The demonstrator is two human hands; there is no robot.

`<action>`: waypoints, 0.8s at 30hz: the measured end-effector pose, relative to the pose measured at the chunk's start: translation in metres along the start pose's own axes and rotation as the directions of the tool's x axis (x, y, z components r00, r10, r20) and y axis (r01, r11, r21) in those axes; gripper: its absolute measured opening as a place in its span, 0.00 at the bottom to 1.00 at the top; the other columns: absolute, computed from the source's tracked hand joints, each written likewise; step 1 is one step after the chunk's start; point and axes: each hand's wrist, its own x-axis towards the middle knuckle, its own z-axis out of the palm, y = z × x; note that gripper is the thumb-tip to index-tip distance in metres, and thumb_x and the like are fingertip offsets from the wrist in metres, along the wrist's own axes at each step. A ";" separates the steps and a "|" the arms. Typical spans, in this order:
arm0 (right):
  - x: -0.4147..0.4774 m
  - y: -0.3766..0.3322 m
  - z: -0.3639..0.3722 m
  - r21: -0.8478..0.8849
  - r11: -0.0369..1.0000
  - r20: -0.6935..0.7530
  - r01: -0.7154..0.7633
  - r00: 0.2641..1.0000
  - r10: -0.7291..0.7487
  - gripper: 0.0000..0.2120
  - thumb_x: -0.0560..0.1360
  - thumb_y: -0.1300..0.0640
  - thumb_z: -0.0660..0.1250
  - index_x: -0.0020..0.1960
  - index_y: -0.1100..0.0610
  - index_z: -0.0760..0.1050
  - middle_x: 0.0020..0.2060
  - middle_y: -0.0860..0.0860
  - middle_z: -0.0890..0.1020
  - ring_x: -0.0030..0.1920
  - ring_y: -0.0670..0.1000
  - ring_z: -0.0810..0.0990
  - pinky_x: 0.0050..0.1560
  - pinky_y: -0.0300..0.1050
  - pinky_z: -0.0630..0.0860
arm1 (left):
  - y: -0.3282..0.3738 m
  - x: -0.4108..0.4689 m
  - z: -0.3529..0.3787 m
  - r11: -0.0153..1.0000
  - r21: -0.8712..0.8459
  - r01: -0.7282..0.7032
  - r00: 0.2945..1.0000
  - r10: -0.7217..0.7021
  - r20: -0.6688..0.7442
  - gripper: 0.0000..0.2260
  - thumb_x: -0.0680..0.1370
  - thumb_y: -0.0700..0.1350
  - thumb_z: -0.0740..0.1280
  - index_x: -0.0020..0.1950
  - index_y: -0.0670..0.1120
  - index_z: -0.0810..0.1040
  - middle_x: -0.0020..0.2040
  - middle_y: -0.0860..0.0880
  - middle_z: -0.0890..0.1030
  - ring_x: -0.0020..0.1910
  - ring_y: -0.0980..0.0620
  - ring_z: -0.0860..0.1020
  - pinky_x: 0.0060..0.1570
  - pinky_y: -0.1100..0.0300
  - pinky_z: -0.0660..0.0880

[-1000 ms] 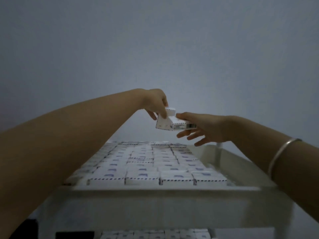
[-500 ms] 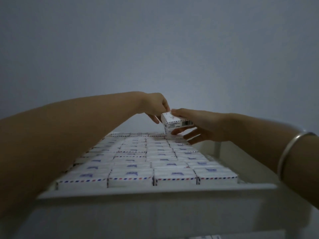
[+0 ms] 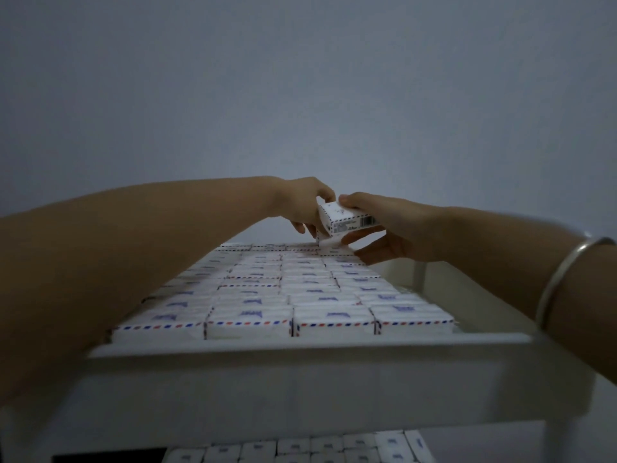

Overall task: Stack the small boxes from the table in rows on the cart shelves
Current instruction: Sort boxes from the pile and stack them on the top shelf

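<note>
Small white boxes with red-and-blue airmail edging [image 3: 290, 295] cover the top shelf of the white cart [image 3: 300, 349] in tidy rows. At the far end both my hands hold a small stack of these boxes [image 3: 344, 222] just above the last row. My left hand [image 3: 300, 208] grips its left side with curled fingers. My right hand [image 3: 390, 225] holds the right side, thumb on top and fingers underneath. A barcode shows on the upper box's side.
A lower cart shelf [image 3: 300, 452] with more rows of the same boxes shows at the bottom. A bare strip of the top shelf [image 3: 444, 295] runs along the right of the rows. A plain grey wall [image 3: 300, 95] stands behind. A silver bangle [image 3: 561, 279] circles my right wrist.
The held boxes have come down from above the shelf to just over the far row, and turned more level. Both hands followed them down and stayed closed round them.
</note>
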 end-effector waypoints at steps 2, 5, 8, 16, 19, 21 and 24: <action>-0.001 -0.001 -0.001 0.021 1.000 -0.041 -0.004 0.999 0.005 0.21 0.78 0.40 0.59 0.55 0.55 0.78 0.54 0.58 0.80 0.45 0.54 0.84 0.41 0.47 0.82 | 0.000 -0.001 0.005 1.000 -0.001 -0.019 1.000 0.019 -0.002 0.13 0.73 0.40 0.74 0.54 0.49 0.77 0.47 0.50 0.83 0.40 0.57 0.83 0.30 0.67 0.75; -0.003 -0.003 -0.004 0.099 0.995 -0.169 -0.030 0.984 0.047 0.20 0.77 0.38 0.60 0.51 0.55 0.76 0.50 0.56 0.78 0.48 0.56 0.83 0.43 0.52 0.83 | 0.002 -0.001 0.011 1.000 0.025 0.013 0.999 -0.014 0.041 0.12 0.72 0.41 0.75 0.51 0.50 0.76 0.49 0.47 0.83 0.42 0.55 0.82 0.36 0.63 0.78; -0.004 -0.002 -0.009 0.082 0.993 -0.230 -0.087 0.968 0.103 0.23 0.76 0.36 0.60 0.50 0.57 0.75 0.50 0.57 0.81 0.47 0.58 0.84 0.43 0.52 0.83 | 0.008 -0.003 0.011 0.991 0.137 0.005 0.999 -0.010 0.040 0.10 0.74 0.46 0.73 0.54 0.49 0.78 0.52 0.49 0.82 0.48 0.53 0.80 0.46 0.59 0.80; -0.005 -0.002 -0.008 -0.115 0.993 -0.334 0.007 0.941 -0.045 0.20 0.76 0.43 0.66 0.53 0.61 0.76 0.42 0.54 0.81 0.34 0.48 0.78 0.28 0.38 0.75 | 0.019 -0.024 0.010 0.907 0.421 0.026 0.992 -0.077 0.104 0.27 0.77 0.32 0.52 0.65 0.55 0.78 0.69 0.47 0.73 0.64 0.48 0.72 0.63 0.59 0.67; -0.016 -0.010 -0.010 -0.131 0.976 -0.419 0.173 0.883 -0.213 0.16 0.76 0.48 0.70 0.55 0.60 0.77 0.42 0.54 0.82 0.28 0.46 0.78 0.25 0.37 0.73 | 0.029 -0.035 0.012 0.859 0.508 0.062 0.976 -0.157 0.148 0.30 0.77 0.31 0.49 0.71 0.57 0.72 0.76 0.46 0.62 0.72 0.44 0.63 0.70 0.55 0.59; -0.029 -0.018 -0.011 -0.067 0.967 -0.433 0.247 0.866 -0.252 0.12 0.76 0.55 0.71 0.55 0.59 0.76 0.43 0.54 0.82 0.28 0.45 0.82 0.25 0.35 0.75 | 0.036 -0.048 0.013 0.861 0.503 0.071 0.963 -0.190 0.190 0.29 0.77 0.31 0.50 0.74 0.54 0.68 0.77 0.46 0.60 0.73 0.44 0.62 0.70 0.53 0.61; -0.055 -0.026 -0.010 0.005 0.970 -0.399 0.243 0.890 -0.221 0.08 0.76 0.63 0.68 0.55 0.60 0.75 0.46 0.59 0.82 0.34 0.50 0.84 0.32 0.38 0.80 | 0.051 -0.068 0.011 0.852 0.515 0.089 0.970 -0.191 0.148 0.22 0.81 0.37 0.52 0.74 0.49 0.67 0.75 0.48 0.64 0.70 0.46 0.67 0.68 0.51 0.66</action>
